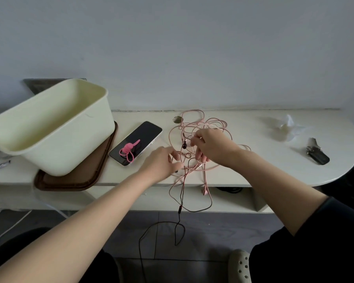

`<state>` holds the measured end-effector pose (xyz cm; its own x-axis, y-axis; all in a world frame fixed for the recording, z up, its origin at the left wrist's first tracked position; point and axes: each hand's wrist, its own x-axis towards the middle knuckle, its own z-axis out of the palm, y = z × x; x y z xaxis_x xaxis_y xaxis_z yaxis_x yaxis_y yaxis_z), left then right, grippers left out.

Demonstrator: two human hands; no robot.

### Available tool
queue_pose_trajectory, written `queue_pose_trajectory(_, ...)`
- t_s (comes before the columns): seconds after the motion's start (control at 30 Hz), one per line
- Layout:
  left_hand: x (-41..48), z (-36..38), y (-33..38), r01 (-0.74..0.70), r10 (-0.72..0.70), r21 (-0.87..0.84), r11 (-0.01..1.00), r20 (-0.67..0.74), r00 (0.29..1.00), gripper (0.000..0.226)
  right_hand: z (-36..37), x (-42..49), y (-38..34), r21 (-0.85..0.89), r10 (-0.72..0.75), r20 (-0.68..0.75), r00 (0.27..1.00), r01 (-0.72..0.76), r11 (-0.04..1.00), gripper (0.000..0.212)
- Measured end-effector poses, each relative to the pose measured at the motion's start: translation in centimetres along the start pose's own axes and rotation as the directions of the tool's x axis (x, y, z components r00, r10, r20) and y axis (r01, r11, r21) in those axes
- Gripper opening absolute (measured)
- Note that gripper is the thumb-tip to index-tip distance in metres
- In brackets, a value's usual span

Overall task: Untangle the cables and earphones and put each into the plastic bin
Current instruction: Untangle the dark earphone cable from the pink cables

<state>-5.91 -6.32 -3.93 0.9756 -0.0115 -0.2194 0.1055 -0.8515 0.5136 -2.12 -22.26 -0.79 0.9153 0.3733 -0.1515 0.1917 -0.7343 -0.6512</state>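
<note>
A tangle of pink cables point(194, 124) and dark earphones point(184, 146) lies on the white table point(253, 160), with strands hanging over the front edge; a dark earphone wire point(179, 227) dangles toward the floor. My right hand point(211, 146) sits on top of the tangle, its fingers curled around pink strands. My left hand point(161, 164) is at the tangle's left side, fingers pinching a strand. The cream plastic bin point(49, 127) stands at the left, tilted on a brown tray point(86, 176); nothing shows inside it.
A phone point(137, 141) lies screen up between bin and tangle, with a pink cable tie point(128, 150) on it. A crumpled clear wrapper point(287, 128) and dark keys point(317, 153) sit at the right. Foil scrap point(0, 162) at far left.
</note>
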Motion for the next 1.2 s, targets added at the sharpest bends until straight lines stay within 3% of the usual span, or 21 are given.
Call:
queue_pose_trajectory(0.13, -0.4, 1.7, -0.6, -0.031, 0.021, 0.161, 0.986, 0.068, 0.997, 0.030, 0.0, 0.0, 0.7, -0.201, 0.049, 0.006, 0.999, -0.047, 0.979, 0.022)
queue_pose_trajectory(0.2, -0.5, 1.9, -0.5, -0.047, 0.038, 0.172, 0.984, 0.053, 0.998, 0.022, 0.0, -0.2, 0.7, -0.304, 0.062, -0.029, 0.998, -0.068, 0.950, 0.019)
queue_pose_trajectory(0.27, -0.6, 1.9, -0.4, -0.060, 0.053, 0.131, 0.990, 0.056, 0.997, 0.012, 0.2, -0.2, 0.7, -0.342, 0.029, -0.087, 0.996, -0.057, 0.938, 0.017)
queue_pose_trajectory(0.37, -0.4, 2.0, -0.5, -0.080, 0.076, 0.073, 0.994, 0.056, 0.996, 0.015, 0.9, 0.0, 0.5, -0.324, -0.048, -0.124, 0.991, 0.005, 0.946, 0.014)
queue_pose_trajectory(0.53, -0.2, 1.9, -0.6, -0.067, 0.067, -0.048, 0.997, -0.013, 0.998, 0.017, 2.8, -0.1, 0.4, -0.233, -0.065, 0.027, 0.998, 0.069, 0.970, 0.012)
queue_pose_trajectory(0.67, -0.3, 1.4, -0.8, -0.070, 0.066, -0.118, 0.991, -0.039, 0.997, 0.008, 3.8, -0.1, 1.1, -0.375, 0.027, 0.182, 0.983, 0.044, 0.926, 0.030)
queue_pose_trajectory(0.9, -0.7, 1.0, -1.0, 0.150, -0.157, -0.471, 0.869, 0.023, 0.987, 0.011, 4.2, -0.1, 1.5, -0.445, 0.028, 0.111, 0.993, 0.025, 0.895, 0.019)
queue_pose_trajectory(1.03, -0.9, 0.0, -0.9, 0.093, -0.112, -0.321, 0.943, -0.040, 0.993, 0.012, 3.5, 0.1, 2.1, -0.401, 0.077, 0.061, 0.995, -0.046, 0.915, 0.020)
queue_pose_trajectory(1.2, -1.5, 0.8, -1.4, 0.087, -0.081, -0.183, 0.979, 0.044, 0.996, 0.033, 3.5, 0.2, 1.8, -0.313, 0.025, 0.068, 0.997, -0.002, 0.950, 0.022)
